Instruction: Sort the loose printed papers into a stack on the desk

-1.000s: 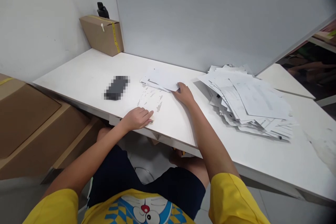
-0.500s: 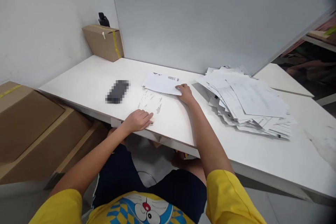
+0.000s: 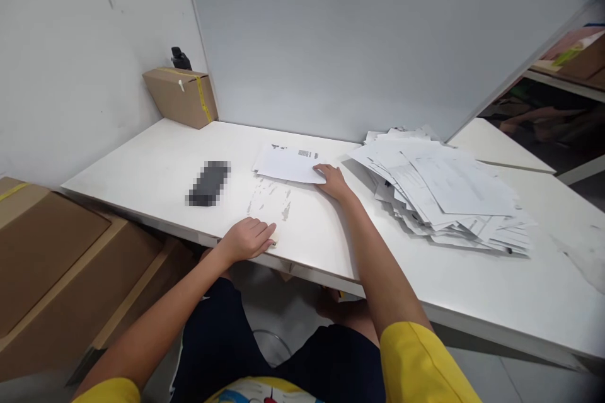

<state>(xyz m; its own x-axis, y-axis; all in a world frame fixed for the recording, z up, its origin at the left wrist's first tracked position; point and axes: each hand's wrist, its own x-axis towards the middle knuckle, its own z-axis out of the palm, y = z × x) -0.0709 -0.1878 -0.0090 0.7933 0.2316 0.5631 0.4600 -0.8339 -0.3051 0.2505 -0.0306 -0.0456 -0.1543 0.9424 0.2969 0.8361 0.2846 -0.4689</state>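
Observation:
My right hand (image 3: 333,181) grips the right end of a white sheet of paper (image 3: 290,167), which lies on the table with dark printed marks along its far edge. Other paper edges peek out from under it at the left. Near the table's front edge my left hand (image 3: 246,239) is closed, knuckles up. A small pale thing with a dark spot (image 3: 273,244) shows at its thumb tip, too small to name. Between the hands, grey scuffs mark the white table (image 3: 312,233).
A large untidy pile of papers (image 3: 454,182) lies to the right. A pixelated dark object (image 3: 208,184) rests left of the sheet. One cardboard box (image 3: 182,97) stands in the back left corner, a black device (image 3: 180,58) behind it. More cardboard boxes (image 3: 51,252) are at the left.
The whole view has shifted slightly, so the table appears lower. Both hands keep nearly the same places, the right still at the sheet's end and the left by the front edge.

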